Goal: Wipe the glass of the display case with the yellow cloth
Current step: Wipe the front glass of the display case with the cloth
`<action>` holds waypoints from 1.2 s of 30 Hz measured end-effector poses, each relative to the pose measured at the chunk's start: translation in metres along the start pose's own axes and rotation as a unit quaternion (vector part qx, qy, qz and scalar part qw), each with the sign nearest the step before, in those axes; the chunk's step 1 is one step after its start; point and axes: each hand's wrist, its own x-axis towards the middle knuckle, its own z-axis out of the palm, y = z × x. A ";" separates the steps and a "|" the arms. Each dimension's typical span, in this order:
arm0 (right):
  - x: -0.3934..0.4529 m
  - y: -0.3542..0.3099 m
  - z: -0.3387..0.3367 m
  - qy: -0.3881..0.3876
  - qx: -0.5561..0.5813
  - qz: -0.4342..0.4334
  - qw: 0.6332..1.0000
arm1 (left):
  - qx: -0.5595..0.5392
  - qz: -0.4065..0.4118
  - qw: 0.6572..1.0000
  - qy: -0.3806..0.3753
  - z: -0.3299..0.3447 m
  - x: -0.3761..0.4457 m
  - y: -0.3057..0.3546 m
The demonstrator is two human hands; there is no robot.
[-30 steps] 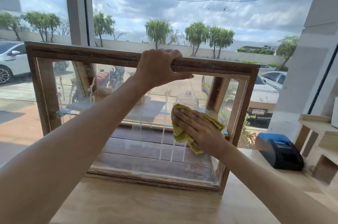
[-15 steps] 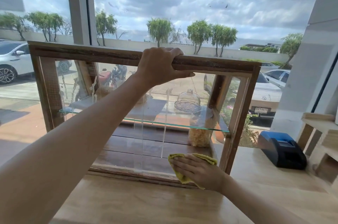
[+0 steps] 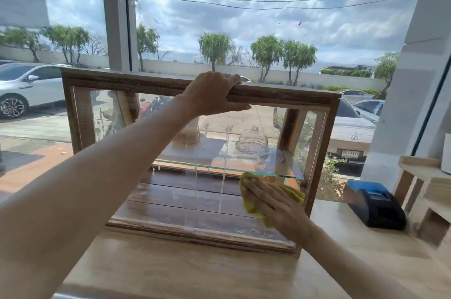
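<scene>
Wooden display case; card reader beside it.

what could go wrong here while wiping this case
The right hand presses the yellow cloth on the glass front near the lower right corner; a hard push might crack the pane or shove the display case back. Only the left hand on the top rail steadies it. Shaking could rattle the glass dome on the inner glass shelf. Streaks run down the pane's middle and could get missed.
</scene>
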 end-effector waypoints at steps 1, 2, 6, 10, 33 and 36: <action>0.009 0.006 -0.008 0.017 0.002 0.019 1.000 | 0.008 0.001 1.000 -0.007 -0.002 0.000 -0.004; 0.018 0.013 -0.014 0.028 0.001 0.038 0.999 | 0.022 0.001 1.000 -0.012 -0.003 -0.001 -0.009; 0.049 0.034 -0.024 0.048 -0.020 0.084 0.995 | 0.069 -0.004 0.998 0.007 0.000 -0.010 -0.032; 0.074 0.043 -0.025 0.050 -0.031 0.099 0.993 | 0.087 -0.022 0.995 0.049 0.007 -0.016 -0.041; 0.102 0.017 0.022 0.010 -0.028 -0.044 0.999 | 0.056 -0.043 0.994 0.089 0.013 -0.016 -0.039; 0.079 0.004 0.040 0.000 -0.041 -0.067 0.997 | 0.057 -0.054 0.993 0.085 0.014 -0.016 -0.038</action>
